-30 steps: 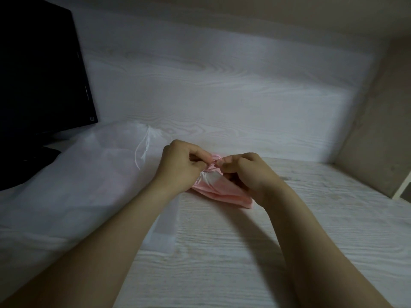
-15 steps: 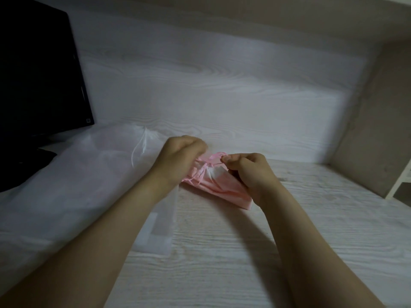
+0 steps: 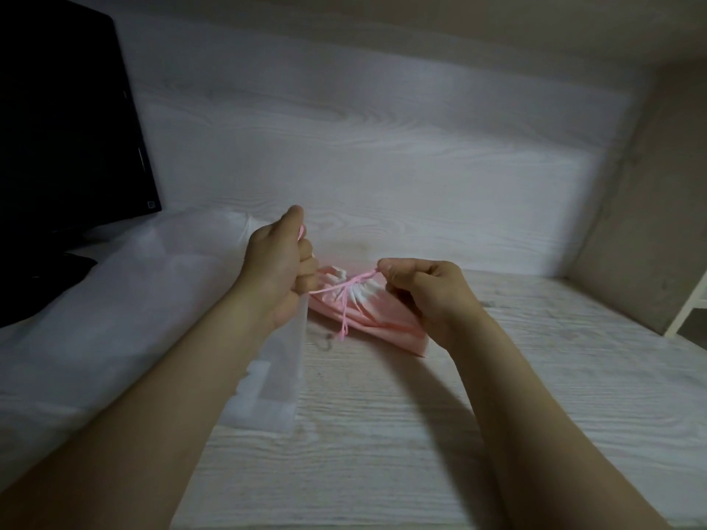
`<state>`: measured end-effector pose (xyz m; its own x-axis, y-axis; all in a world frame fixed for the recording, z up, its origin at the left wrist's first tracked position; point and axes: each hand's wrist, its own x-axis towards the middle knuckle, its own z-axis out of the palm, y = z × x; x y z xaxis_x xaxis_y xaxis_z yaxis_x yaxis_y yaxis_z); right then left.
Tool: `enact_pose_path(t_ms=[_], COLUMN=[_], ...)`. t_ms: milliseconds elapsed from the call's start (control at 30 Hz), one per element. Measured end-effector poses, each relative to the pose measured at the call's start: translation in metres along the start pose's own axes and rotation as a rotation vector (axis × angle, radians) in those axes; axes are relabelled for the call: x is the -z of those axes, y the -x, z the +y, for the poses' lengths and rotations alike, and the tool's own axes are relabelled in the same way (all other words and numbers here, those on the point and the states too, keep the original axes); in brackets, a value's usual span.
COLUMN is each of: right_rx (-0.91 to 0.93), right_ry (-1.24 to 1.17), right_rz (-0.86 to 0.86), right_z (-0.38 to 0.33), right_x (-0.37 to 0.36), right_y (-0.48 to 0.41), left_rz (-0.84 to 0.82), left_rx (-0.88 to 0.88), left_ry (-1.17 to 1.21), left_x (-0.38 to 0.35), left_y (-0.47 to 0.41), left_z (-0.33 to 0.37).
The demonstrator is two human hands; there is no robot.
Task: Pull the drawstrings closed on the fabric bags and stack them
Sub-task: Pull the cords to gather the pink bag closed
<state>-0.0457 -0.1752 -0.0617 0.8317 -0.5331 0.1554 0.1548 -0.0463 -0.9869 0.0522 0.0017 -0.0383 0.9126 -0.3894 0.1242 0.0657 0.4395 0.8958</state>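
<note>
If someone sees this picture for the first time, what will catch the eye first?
The small pink bag in the middle of the pale wooden table, its mouth gathered, draws the eye first. The left hand and the right hand each hold a part of its pink cord, stretched between them. To the left lie sheer white bags, with a black screen behind them.

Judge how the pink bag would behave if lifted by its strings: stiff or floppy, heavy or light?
Probably floppy: the pink bag bunches into soft pleats along the drawstring. Likely light: it lies nearly flat on the table. Unlikely to roll.
</note>
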Motion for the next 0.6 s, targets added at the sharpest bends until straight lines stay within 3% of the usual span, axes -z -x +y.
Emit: enact_pose_path(t_ms=[200, 400, 600], right_rx=[0.07, 0.249, 0.221], right_ry=[0.038, 0.321, 0.531], right_rz=[0.425, 0.533, 0.563], right_z=[0.006, 0.014, 0.021], right_x=[0.011, 0.008, 0.01], right_y=[-0.013, -0.014, -0.015], left_rz=[-0.022, -0.077, -0.066], left_rx=[0.143, 0.115, 0.089], left_ry=[-0.223, -0.463, -0.541], left_x=[0.006, 0.005, 0.004], left_y=[0.002, 0.006, 0.001], left_z=[-0.002, -0.006, -0.013])
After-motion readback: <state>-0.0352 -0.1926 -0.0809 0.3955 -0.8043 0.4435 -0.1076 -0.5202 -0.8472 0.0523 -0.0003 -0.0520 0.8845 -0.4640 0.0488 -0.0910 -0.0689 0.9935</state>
